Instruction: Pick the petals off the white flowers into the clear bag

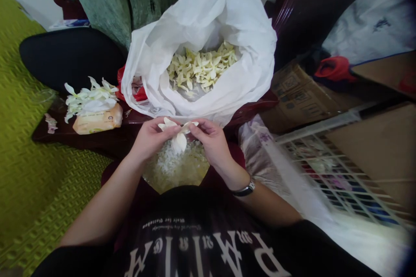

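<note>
A white flower [178,142] with broad petals is pinched between my two hands. My left hand [155,135] grips its left side with thumb and fingers, and my right hand [209,138] has its fingertips closed on the right side. Just below, on my lap, a round container [186,181] is filled with many small white pieces that look like petals or buds. Beyond my hands, a large white plastic bag [250,60] stands with its mouth wide, and a heap of pale yellow-white flowers [208,67] lies inside it.
The bag rests on a dark red wooden bench [130,117]. To the left, white flowers [89,97] lie on a tissue pack [99,120], near a black rounded seat [71,56]. At right are a cardboard box [299,95] and a white wire rack [344,181].
</note>
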